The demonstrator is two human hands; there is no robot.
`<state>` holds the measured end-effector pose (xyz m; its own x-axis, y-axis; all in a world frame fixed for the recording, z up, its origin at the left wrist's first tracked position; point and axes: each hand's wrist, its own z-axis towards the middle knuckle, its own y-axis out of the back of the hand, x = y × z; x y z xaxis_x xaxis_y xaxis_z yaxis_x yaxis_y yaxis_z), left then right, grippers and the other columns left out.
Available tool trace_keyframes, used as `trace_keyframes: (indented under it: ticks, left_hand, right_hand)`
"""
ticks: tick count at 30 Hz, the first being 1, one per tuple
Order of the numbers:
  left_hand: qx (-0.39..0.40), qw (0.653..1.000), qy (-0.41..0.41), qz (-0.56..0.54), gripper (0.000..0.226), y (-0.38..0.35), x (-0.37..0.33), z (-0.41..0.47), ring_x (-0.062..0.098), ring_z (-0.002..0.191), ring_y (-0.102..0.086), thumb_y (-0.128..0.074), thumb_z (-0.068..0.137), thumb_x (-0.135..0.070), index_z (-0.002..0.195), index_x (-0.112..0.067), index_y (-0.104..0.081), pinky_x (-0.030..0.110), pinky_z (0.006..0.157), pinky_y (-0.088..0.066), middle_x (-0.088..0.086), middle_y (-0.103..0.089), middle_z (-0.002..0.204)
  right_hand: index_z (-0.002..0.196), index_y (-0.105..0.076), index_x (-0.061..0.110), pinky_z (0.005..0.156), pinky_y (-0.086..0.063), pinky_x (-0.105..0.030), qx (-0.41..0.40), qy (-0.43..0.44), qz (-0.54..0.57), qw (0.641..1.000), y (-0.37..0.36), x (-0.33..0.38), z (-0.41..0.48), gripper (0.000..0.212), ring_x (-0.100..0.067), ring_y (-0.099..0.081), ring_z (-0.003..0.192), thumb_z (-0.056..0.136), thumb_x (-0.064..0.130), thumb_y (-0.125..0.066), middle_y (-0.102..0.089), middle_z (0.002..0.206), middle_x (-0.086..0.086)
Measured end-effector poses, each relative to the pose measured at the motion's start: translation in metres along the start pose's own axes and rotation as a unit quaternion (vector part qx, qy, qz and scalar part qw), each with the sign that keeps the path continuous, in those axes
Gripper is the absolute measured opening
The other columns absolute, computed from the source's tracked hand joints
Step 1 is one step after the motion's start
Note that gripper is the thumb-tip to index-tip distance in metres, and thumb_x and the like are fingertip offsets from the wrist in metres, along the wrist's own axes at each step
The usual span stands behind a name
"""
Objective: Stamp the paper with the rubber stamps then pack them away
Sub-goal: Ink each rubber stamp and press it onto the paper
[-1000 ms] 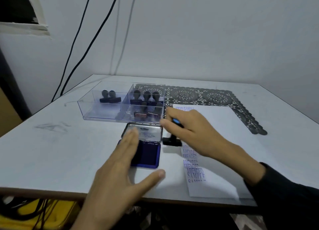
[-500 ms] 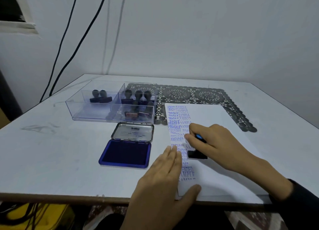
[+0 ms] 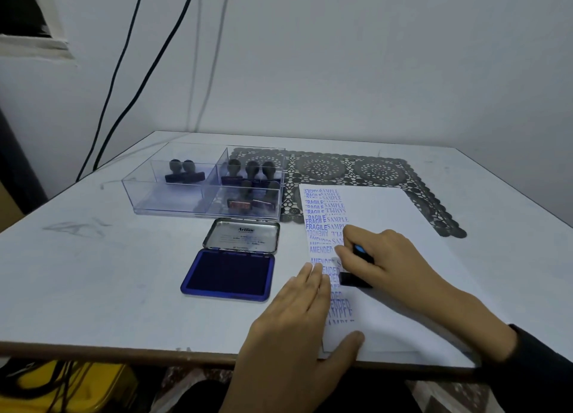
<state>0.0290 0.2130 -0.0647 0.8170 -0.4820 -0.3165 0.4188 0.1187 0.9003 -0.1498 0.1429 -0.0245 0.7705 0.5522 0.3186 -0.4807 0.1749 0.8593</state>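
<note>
From the head camera, a clear plastic organiser box (image 3: 161, 202) stands on the far left part of the white table (image 3: 93, 267), its right end over a dark lace mat (image 3: 341, 168). Its rear left compartment holds two knob-handled rubber stamps (image 3: 183, 171) standing upright side by side. The rear right compartment holds three more upright stamps (image 3: 251, 170). In the front right compartment are further stamps (image 3: 248, 203), one showing a reddish face.

Just in front of the box lies an ink pad tin (image 3: 229, 274), open, with the blue pad exposed and its metal lid (image 3: 243, 236) hinged back.

The paper (image 3: 387, 214), right of the tin, carries blue prints reading FRAGILE, SAMPLE and AMENDED down its left side. The right hand (image 3: 393, 262) grips a blue-topped stamp (image 3: 355, 280), whose black base is down on the sheet. The left hand (image 3: 294, 329) rests flat, fingers straight, on the paper's left edge.
</note>
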Motion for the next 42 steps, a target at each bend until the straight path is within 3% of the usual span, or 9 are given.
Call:
trace_keyframes:
  ticks: [3, 7, 10, 12, 19, 25, 29, 36, 42]
  left_hand:
    - [-0.015, 1.0, -0.001, -0.022, 0.075, 0.004, 0.001, -0.002, 0.004, 0.131, -0.043, -0.018, 0.091, -0.067, 0.13, -0.017, -0.059, 0.012, 0.099, -0.033, -0.006, -0.051, 0.14]
    - [-0.096, 0.993, -0.008, -0.072, 0.076, 0.013, 0.017, -0.009, 0.002, 0.14, -0.026, -0.041, 0.086, -0.065, 0.142, -0.013, -0.046, 0.007, 0.11, -0.012, -0.006, -0.035, 0.151]
    - [-0.123, 0.983, 0.062, -0.121, 0.081, 0.032, 0.035, -0.014, -0.015, 0.138, -0.009, -0.046, 0.076, -0.072, 0.147, -0.037, -0.028, -0.003, 0.104, -0.006, -0.038, -0.012, 0.149]
    - [-0.125, 0.975, 0.109, -0.146, 0.085, 0.044, 0.05, -0.018, -0.023, 0.133, -0.003, -0.045, 0.067, -0.079, 0.143, -0.052, -0.02, 0.0, 0.102, -0.008, -0.048, -0.001, 0.144]
    - [-0.08, 0.961, 0.22, -0.149, 0.115, 0.065, 0.1, -0.028, -0.022, 0.131, -0.006, -0.051, 0.046, -0.092, 0.146, -0.051, -0.012, 0.03, 0.114, -0.023, -0.043, -0.002, 0.144]
    - [-0.034, 0.971, 0.229, -0.067, 0.124, 0.066, 0.095, -0.027, -0.013, 0.135, -0.007, -0.03, 0.044, -0.097, 0.151, -0.038, -0.006, 0.028, 0.109, -0.029, -0.036, 0.0, 0.144]
    - [-0.036, 0.97, 0.234, -0.056, 0.121, 0.066, 0.094, -0.028, -0.017, 0.126, -0.003, -0.026, 0.045, -0.096, 0.151, -0.038, -0.006, 0.024, 0.11, -0.027, -0.037, 0.001, 0.136]
    - [-0.042, 0.968, 0.242, -0.047, 0.109, 0.065, 0.092, -0.027, -0.007, 0.14, -0.01, -0.036, 0.061, -0.091, 0.151, -0.037, -0.009, 0.026, 0.11, -0.027, -0.027, -0.008, 0.154]
    - [-0.035, 0.97, 0.237, -0.045, 0.116, 0.066, 0.092, -0.026, -0.017, 0.125, -0.001, -0.031, 0.053, -0.097, 0.15, -0.038, -0.009, 0.026, 0.109, -0.028, -0.035, -0.002, 0.143]
  right_hand:
    - [0.064, -0.039, 0.027, 0.052, -0.03, -0.032, 0.018, -0.014, 0.062, 0.998, 0.01, -0.003, 0.01, 0.031, -0.011, -0.036, 0.047, 0.088, 0.044, -0.047, -0.043, 0.051, 0.006]
    - [0.064, -0.043, 0.017, 0.051, -0.03, -0.017, -0.076, -0.054, 0.25, 0.964, 0.035, 0.008, 0.03, 0.033, -0.006, -0.036, 0.053, 0.093, 0.025, -0.057, -0.041, 0.06, 0.003]
    - [0.064, -0.043, 0.009, 0.048, -0.032, -0.007, -0.084, -0.053, 0.312, 0.945, 0.048, 0.023, 0.044, 0.033, -0.001, -0.041, 0.046, 0.095, 0.01, -0.053, -0.043, 0.063, -0.005]
    - [0.065, -0.042, 0.009, 0.046, -0.03, -0.008, -0.068, -0.041, 0.318, 0.945, 0.051, 0.033, 0.054, 0.033, -0.001, -0.039, 0.045, 0.096, 0.011, -0.053, -0.043, 0.062, -0.005]
    - [0.066, -0.046, 0.013, 0.052, -0.03, -0.022, 0.0, 0.019, 0.273, 0.962, 0.024, 0.073, 0.086, 0.031, -0.01, -0.037, 0.053, 0.095, 0.02, -0.055, -0.044, 0.058, 0.0]
    - [0.061, -0.042, 0.025, 0.057, -0.033, -0.029, 0.092, 0.033, 0.16, 0.982, -0.023, 0.094, 0.104, 0.035, -0.015, -0.043, 0.055, 0.092, 0.028, -0.055, -0.045, 0.057, 0.006]
    - [0.072, -0.052, 0.018, 0.056, -0.035, -0.032, 0.128, 0.042, 0.059, 0.989, -0.051, 0.099, 0.106, 0.026, -0.023, -0.049, 0.063, 0.092, 0.035, -0.052, -0.048, 0.063, 0.004]
    - [0.075, -0.05, 0.017, 0.059, -0.034, -0.032, 0.074, 0.016, 0.053, 0.996, -0.072, 0.097, 0.103, 0.019, -0.03, -0.05, 0.068, 0.088, 0.031, -0.053, -0.056, 0.069, -0.004]
    - [0.079, -0.05, 0.019, 0.046, -0.028, -0.031, -0.033, 0.149, -0.026, 0.988, -0.074, 0.1, 0.077, 0.022, -0.024, -0.041, 0.049, 0.089, 0.035, -0.039, -0.044, 0.056, 0.006]
